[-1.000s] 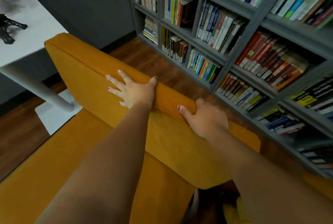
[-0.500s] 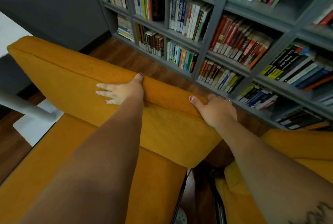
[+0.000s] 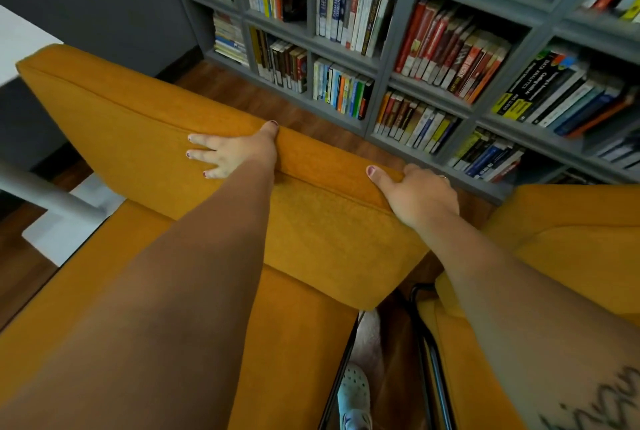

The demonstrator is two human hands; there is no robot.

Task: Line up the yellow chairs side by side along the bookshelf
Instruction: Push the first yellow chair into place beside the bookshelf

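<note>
Curling right hand [image 3: 420,195] fingers over yellow chair [image 3: 138,111], left hand [image 3: 239,154] flat.

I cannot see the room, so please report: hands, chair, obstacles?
Left hand pressing flat on yellow chair, right hand gripping its top edge. Second chair beside, right. White table base close, left.

Library or reading lounge. Grey bookshelf [image 3: 391,48] wall-to-wall, cubbies packed with books [image 3: 446,52]. Yellow upholstered chairs [image 3: 166,124], wood floor [image 3: 249,100], white table [image 3: 20,41] at left.
</note>
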